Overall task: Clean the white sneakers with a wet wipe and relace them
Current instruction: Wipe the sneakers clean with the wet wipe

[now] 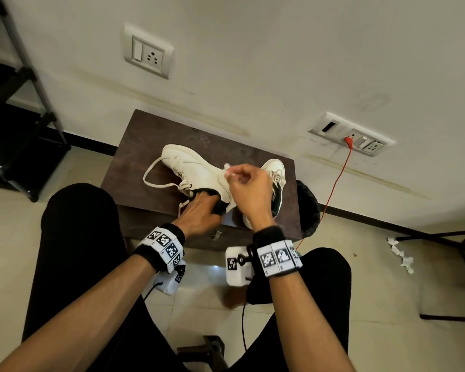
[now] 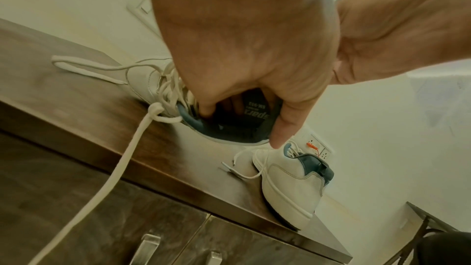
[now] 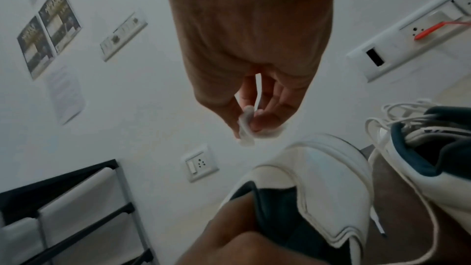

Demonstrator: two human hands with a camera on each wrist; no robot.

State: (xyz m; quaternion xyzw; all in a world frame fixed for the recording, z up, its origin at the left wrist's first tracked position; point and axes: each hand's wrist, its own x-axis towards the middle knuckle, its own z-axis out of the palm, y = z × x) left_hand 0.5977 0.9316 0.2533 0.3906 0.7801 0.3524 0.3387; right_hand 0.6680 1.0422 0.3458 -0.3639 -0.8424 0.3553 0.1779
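Observation:
Two white sneakers with dark collars sit on a brown cabinet top (image 1: pixel 134 146). My left hand (image 1: pixel 203 204) grips the nearer sneaker (image 1: pixel 188 165) at its collar, fingers tucked inside the opening (image 2: pixel 211 108) and thumb outside. Its loose lace (image 1: pixel 151 178) loops over the wood, and one end hangs over the front edge (image 2: pixel 102 178). Above that shoe's side, my right hand (image 1: pixel 240 177) pinches a small crumpled wet wipe (image 3: pixel 246 128) between thumb and fingertips, just clear of the leather. The second sneaker (image 1: pixel 275 178) stands to the right, laced loosely.
A black bin (image 1: pixel 308 208) stands right of the cabinet, with a red cable (image 1: pixel 338 178) running to a wall socket. A black rack (image 1: pixel 16 103) is at the left. Crumpled white tissues (image 1: pixel 400 253) lie on the floor by chair legs at the right.

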